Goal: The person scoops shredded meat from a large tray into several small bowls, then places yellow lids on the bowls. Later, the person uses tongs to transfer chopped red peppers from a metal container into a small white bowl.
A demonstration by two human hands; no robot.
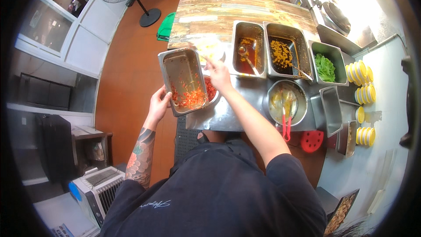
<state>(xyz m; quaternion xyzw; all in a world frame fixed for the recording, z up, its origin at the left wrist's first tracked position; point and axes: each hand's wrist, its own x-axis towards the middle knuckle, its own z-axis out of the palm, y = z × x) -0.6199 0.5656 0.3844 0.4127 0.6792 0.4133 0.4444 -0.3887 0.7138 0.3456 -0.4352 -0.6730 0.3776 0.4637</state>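
Note:
My left hand point(159, 103) grips the left wall of a deep rectangular metal pan point(186, 63), tilted at the left edge of the table. Chopped red chili point(189, 98) lies in its lower end, with bits stuck to the walls. My right hand point(218, 75) is closed at the pan's right side, over a round bowl of chopped red chili point(211, 88) that the pan partly hides. What its fingers hold is blurred; a thin handle seems to run up from them. Behind this hand, a pale dish point(214, 49) is washed out by glare.
Two metal pans of dark sauce, one reddish point(247, 57) and one with yellow bits point(280, 55), hold ladles. Right of them are a pan of green leaves point(324, 68), a round pot point(274, 105) with red-handled tongs point(285, 125), empty pans point(331, 109) and yellow-lidded tubs point(365, 94).

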